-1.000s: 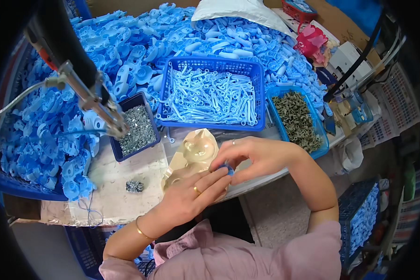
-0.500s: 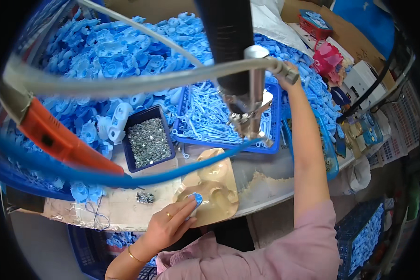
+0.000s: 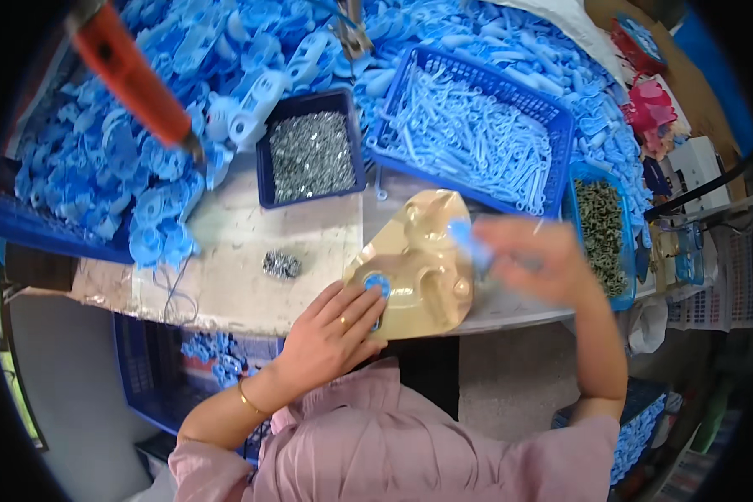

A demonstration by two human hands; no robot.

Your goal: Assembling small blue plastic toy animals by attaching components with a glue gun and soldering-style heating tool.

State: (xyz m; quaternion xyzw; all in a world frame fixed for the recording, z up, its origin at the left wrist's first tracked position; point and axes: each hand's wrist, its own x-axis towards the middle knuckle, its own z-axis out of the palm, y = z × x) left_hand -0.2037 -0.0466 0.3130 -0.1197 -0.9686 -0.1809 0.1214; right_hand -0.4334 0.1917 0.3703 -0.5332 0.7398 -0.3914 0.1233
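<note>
My left hand [image 3: 330, 330] lies over a small blue plastic part [image 3: 376, 284] in the tan moulded tray [image 3: 431, 322]. Its fingers are stretched along the part and hold it against the tray; the thumb is mostly hidden. Over the right side of this tray, my right hand [image 3: 540, 255] is smeared by motion. Its fingers are closed on a light blue plastic piece [image 3: 468, 243], too blurred to make out its exact shape.
A dark bin of small shiny metal pieces [image 3: 314, 155] stands beyond the tray. Right of it, a blue basket [image 3: 477, 197] holds light blue rods with ringed ends. A blue container [image 3: 623, 289] holds brownish metal parts. Heaped blue shells [image 3: 142, 159] fill the left; an orange-handled tool [image 3: 134, 79] hangs above.
My right hand has come back from the far side of the blue basket to the tray, now with a light blue piece. The left hand stays on its part. The view has shifted.
</note>
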